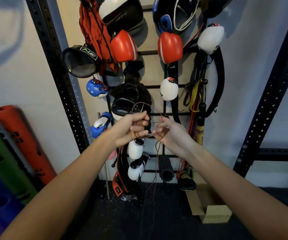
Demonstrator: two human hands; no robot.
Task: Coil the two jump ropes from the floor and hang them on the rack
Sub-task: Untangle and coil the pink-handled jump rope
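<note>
A thin dark-red jump rope runs between both my hands in front of the black wall rack. My left hand is closed on a bundle of rope loops and a black handle, with a loop sticking up above the fist. My right hand pinches the rope just to the right, and a loose strand hangs from it down toward the dark floor. A second rope is not clearly visible.
The rack is crowded with red, white and blue boxing gloves, headgear, bands and a foam roller. Perforated black uprights stand on both sides. Coloured rolled mats lean at the left. Wooden blocks lie on the floor at the right.
</note>
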